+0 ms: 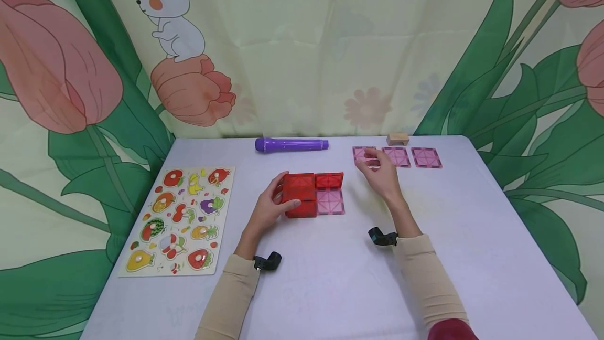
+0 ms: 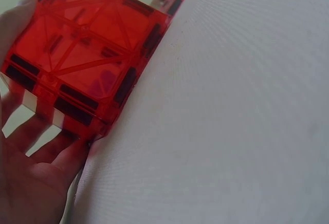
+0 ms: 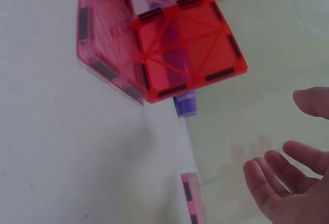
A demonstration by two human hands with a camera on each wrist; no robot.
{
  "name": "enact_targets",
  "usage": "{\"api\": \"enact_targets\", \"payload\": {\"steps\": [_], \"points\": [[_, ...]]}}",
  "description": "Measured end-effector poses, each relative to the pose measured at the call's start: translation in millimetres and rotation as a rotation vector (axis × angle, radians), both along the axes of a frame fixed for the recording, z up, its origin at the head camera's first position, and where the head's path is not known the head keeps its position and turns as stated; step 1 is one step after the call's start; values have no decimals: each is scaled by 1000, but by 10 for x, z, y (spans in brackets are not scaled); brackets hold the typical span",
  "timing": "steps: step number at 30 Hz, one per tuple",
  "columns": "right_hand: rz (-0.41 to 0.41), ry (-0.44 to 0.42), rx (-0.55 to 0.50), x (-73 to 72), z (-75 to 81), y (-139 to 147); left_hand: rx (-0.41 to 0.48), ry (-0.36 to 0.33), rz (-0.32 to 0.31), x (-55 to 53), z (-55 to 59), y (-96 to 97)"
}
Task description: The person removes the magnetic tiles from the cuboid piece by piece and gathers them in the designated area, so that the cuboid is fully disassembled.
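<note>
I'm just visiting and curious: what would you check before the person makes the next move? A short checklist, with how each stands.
1. Left hand holding the red tile block: ok, it grips the block's left side.
2. Right hand free: ok, nothing sits between thumb and fingers.
3. Fingers on the leftmost loose pink tile: not ok, the right wrist view shows them apart.
4. Standing red tile in place: ok, it rises at the far edge of the flat pink tile beside the block.
5. Fruit puzzle board out of the way: ok, apart from both hands.
6. Magnets gripping firmly: cannot tell.
</note>
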State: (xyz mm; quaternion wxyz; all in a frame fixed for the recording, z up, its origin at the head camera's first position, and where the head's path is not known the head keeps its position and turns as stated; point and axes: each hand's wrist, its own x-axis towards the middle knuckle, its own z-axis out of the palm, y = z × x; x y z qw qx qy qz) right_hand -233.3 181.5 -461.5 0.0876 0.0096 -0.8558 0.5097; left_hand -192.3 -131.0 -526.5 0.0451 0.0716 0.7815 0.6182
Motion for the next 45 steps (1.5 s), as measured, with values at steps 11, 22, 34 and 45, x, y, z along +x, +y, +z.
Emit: {"api": "enact_targets", "payload": {"steps": [11,22,34,45], "points": [[150,-32,30,51,-100,-187,-9,1,12,3,-5,10],[280,-117,83,85,-213,-304,-6,-12,3,9,19,15],[289,-138,203,89,-316,-353,-5,-3,4,7,8,13],[257,-94,197,35,-407,-338,12,-13,-12,15,47,-5]]}}
